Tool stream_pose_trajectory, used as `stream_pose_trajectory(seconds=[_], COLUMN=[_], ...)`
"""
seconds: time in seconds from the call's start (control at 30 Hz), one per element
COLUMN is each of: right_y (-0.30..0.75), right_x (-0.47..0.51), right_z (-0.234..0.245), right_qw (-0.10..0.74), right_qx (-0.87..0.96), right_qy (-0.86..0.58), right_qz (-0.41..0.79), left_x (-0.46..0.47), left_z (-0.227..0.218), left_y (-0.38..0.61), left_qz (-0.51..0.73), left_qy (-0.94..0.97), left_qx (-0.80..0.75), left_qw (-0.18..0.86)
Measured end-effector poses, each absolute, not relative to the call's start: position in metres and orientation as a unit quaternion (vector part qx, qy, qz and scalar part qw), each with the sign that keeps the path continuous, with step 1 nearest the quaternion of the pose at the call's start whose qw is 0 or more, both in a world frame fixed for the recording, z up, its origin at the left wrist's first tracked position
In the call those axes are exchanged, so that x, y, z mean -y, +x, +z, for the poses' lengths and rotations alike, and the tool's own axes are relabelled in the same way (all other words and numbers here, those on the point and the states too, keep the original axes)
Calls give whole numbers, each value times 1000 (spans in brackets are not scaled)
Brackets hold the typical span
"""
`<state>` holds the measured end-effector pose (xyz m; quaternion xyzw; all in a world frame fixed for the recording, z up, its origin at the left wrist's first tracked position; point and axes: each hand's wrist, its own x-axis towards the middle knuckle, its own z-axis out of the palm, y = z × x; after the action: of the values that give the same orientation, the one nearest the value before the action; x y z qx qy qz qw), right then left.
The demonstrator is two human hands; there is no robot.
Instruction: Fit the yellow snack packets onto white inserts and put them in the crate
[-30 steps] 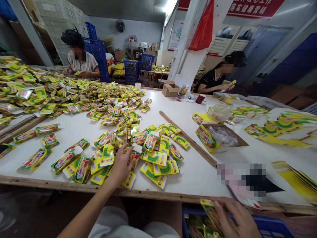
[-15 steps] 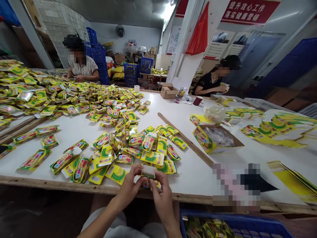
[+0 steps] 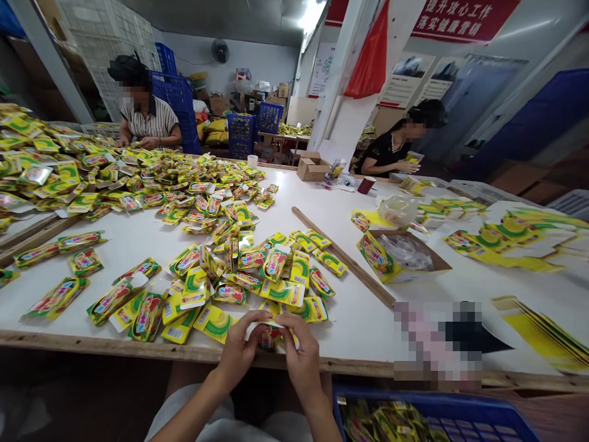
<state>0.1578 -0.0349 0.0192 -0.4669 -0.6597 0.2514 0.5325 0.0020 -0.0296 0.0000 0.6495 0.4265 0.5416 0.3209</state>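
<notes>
Room: a packing workshop with a long white worktop (image 3: 359, 325) edged in bare wood.
Left hand (image 3: 239, 347): at the near edge, thumb and fingers pinching the left side of a small packet (image 3: 268, 334).
Right hand (image 3: 301, 359): pinching the right side of the same packet, fingers curled over its white top flap.
Packet: held between both hands just above the worktop's near edge, yellow and green with a red patch; its print is too small to read.
Blue crate (image 3: 464, 417): below the edge to the right, holding more such packets.
Near heap (image 3: 248, 270): loose packets just beyond the hands, some showing white barcode labels.
Wooden strip (image 3: 343, 258): lying aslant to the right of the heap.
Open carton (image 3: 405, 255): past the strip, printed yellow and green, with clear bags inside.
Flat cartons (image 3: 510, 239): spread along the right side.
Large heap (image 3: 92, 178): covering the far left of the worktop.
Cardboard box (image 3: 311, 167): at the far edge, a red cup (image 3: 367, 184) near it.
Co-workers: a person in a striped shirt (image 3: 147, 120) far left, a person in black (image 3: 391, 153) far right, each handling packets.
Banner (image 3: 464, 18): red with white Chinese characters, not surely readable.
</notes>
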Motion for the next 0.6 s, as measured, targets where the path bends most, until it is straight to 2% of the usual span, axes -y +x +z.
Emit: stream_pose_trajectory(seconds=[0.17,0.37,0.6], right_y=[164,156,155], right_x=[47,47,22], right_z=[21,24,29], right_qw=[487,514,485], right_qx=[703,677,660], right_qy=[-458,-478,-514], right_qz=[241,222,253], left_x=[37,37,15], left_z=[12,17,24], left_y=[-9,-5,2], left_qz=[487,503,495], left_qy=[711,673,637], left_qx=[-388,-430,-474], left_qw=[327,330,354])
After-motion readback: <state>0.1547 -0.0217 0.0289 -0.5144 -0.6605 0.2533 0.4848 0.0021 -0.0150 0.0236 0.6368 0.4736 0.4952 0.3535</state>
